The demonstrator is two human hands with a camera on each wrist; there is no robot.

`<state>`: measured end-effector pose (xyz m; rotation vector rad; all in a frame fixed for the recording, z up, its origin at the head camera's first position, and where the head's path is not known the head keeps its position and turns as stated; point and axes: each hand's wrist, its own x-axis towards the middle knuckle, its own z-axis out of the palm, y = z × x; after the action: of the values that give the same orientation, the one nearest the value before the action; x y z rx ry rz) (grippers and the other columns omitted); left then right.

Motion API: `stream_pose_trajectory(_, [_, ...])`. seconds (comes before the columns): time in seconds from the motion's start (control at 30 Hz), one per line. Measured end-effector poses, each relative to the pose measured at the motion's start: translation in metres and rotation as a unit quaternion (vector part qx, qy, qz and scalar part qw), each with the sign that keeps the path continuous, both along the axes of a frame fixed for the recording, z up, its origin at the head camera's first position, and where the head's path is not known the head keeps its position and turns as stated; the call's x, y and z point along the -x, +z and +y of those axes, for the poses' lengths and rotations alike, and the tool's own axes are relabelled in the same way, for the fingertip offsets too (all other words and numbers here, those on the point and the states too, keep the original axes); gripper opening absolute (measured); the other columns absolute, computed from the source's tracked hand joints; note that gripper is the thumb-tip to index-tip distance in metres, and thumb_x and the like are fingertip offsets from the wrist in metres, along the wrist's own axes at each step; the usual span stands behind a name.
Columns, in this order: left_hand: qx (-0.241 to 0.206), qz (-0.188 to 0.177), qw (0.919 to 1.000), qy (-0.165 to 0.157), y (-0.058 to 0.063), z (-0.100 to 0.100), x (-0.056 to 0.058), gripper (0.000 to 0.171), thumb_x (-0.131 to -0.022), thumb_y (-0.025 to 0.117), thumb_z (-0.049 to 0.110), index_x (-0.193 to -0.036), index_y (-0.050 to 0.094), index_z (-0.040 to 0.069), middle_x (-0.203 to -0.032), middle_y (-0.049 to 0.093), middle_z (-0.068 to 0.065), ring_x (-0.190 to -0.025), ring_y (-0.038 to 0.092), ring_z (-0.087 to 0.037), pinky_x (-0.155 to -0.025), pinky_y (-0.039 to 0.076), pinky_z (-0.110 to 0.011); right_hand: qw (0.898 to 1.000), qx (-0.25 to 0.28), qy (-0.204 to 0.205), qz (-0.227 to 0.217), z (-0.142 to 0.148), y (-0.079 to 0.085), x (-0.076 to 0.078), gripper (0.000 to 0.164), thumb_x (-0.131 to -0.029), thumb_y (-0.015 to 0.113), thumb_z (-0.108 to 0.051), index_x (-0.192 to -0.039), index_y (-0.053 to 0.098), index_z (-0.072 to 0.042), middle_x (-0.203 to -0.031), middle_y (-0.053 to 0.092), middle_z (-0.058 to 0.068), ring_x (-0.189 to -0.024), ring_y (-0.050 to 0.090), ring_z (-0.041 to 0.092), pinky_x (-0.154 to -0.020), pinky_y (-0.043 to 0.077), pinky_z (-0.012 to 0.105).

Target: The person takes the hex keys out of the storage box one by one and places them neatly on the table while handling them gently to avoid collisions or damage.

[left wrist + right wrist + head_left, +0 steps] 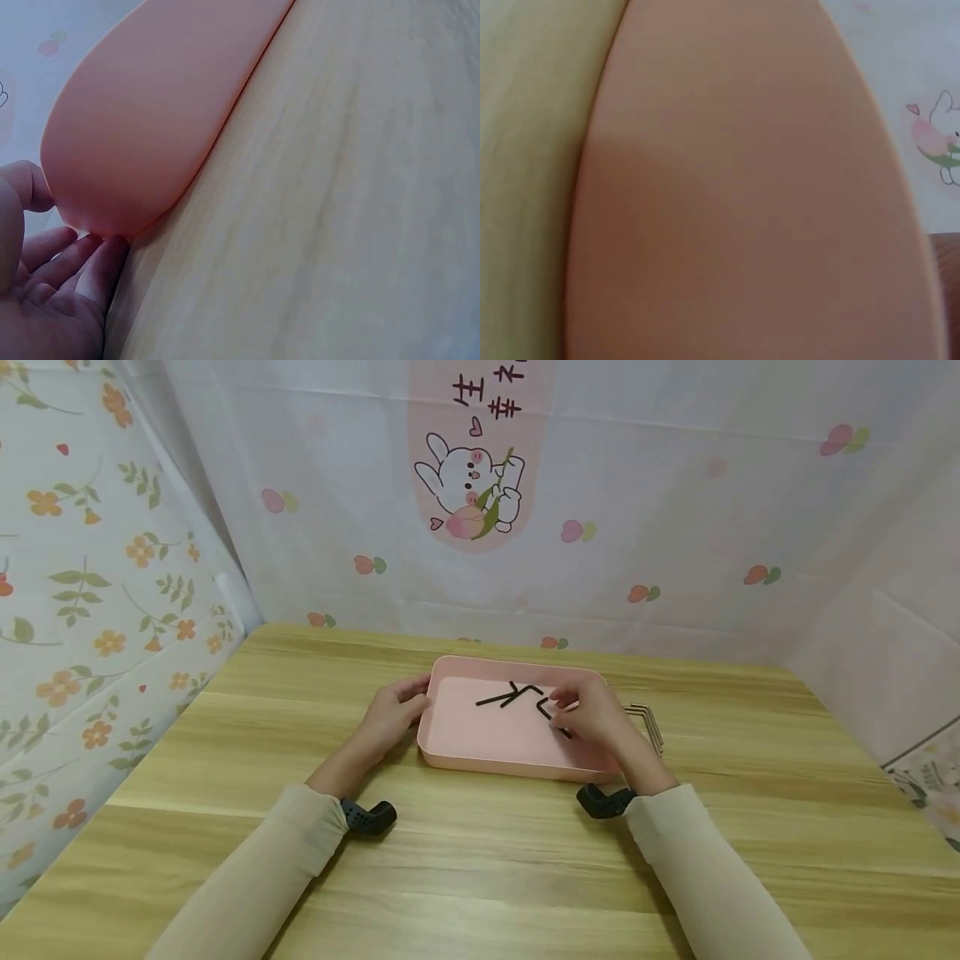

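My left hand [390,714] holds the left end of a shallow pink tray [472,765]. In the left wrist view, one fingertip bends at the rim and other fingers [64,259] lie against the outer wall. My right hand [588,710] reaches over the tray's right side, its fingertips right at a black L-shaped hex key [546,711]. Thumb and forefinger stand apart there, the thumb overlapping the key's long arm; I cannot tell whether they grip it. Several more black hex keys [492,699] lie crossed near the tray's back middle. The right wrist view shows mostly the tray's outer wall [742,187].
Several metallic L-shaped hex keys [651,727] lie nested on the wood-grain table [465,868] just right of the tray, partly behind my right hand. A printed white curtain [660,518] hangs behind the table, and a floral one [97,635] hangs at the left.
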<state>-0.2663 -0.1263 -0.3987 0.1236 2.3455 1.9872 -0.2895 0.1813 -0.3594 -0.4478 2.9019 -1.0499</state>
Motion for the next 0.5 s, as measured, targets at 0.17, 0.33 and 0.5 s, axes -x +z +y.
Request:
stream_pose_trajectory(0.17, [0.000,0.001,1.0000,-0.002,0.0005,0.0005,0.0006,0.053,-0.100,0.048,0.010,-0.153,0.043,0.003,-0.152,0.051,-0.018,-0.140,0.051,-0.029,-0.115,0.045,-0.044,1.000,-0.009,-0.001,0.007,-0.0032,-0.0020,-0.0008,0.026,-0.079,0.073,0.008,-0.106,0.074,0.006,-0.101,0.074,0.023,-0.094,0.070,0.031,-0.061,0.055,0.025])
stream_pose_trajectory(0.33, [-0.001,-0.001,1.0000,-0.003,0.0009,-0.0003,0.0001,0.054,-0.101,0.048,0.009,-0.154,0.041,0.002,-0.153,0.050,-0.018,-0.142,0.049,-0.029,-0.115,0.045,-0.045,1.000,-0.021,0.000,0.004,-0.0058,-0.0012,-0.0024,0.028,-0.078,0.072,0.009,-0.105,0.075,0.005,-0.098,0.075,0.021,-0.091,0.069,0.028,-0.061,0.053,0.024])
stream_pose_trajectory(0.5, [0.001,-0.001,1.0000,-0.003,0.0009,0.0000,-0.0007,0.054,-0.101,0.047,0.009,-0.154,0.041,0.001,-0.154,0.049,-0.019,-0.142,0.048,-0.030,-0.116,0.044,-0.046,0.999,-0.034,0.004,0.000,-0.0052,-0.0005,-0.0024,0.029,-0.078,0.072,0.008,-0.107,0.075,0.003,-0.099,0.076,0.019,-0.092,0.070,0.028,-0.062,0.053,0.024])
